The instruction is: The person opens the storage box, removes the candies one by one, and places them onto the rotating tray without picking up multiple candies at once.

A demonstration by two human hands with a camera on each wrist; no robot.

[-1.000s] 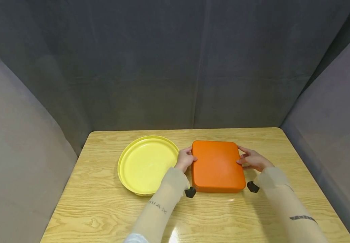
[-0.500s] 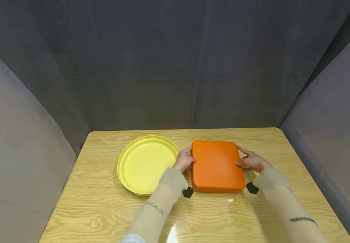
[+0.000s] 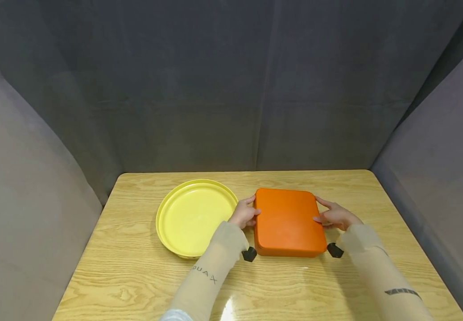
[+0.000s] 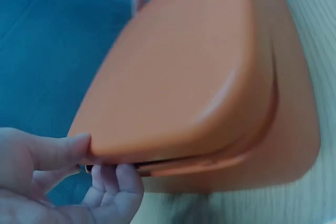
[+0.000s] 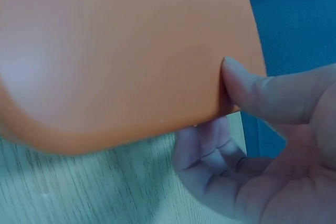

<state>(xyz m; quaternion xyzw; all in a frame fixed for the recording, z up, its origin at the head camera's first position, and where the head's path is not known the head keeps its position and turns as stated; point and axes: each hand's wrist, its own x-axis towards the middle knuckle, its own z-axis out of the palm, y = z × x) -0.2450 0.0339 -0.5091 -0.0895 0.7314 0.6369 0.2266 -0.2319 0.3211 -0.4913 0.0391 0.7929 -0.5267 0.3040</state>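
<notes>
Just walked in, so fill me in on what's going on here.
A person's left hand pinches the lid of an orange box by one edge, while the right hand grips the opposite edge. In the left wrist view, a gap shows between lid and base, so the lid is not fully seated. A round yellow tray sits beside the box on the wooden table.

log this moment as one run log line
left hand: grips lid, left side | right hand: grips lid, right side | base: gap under lid, left side | yellow tray: on table, left of base
</notes>
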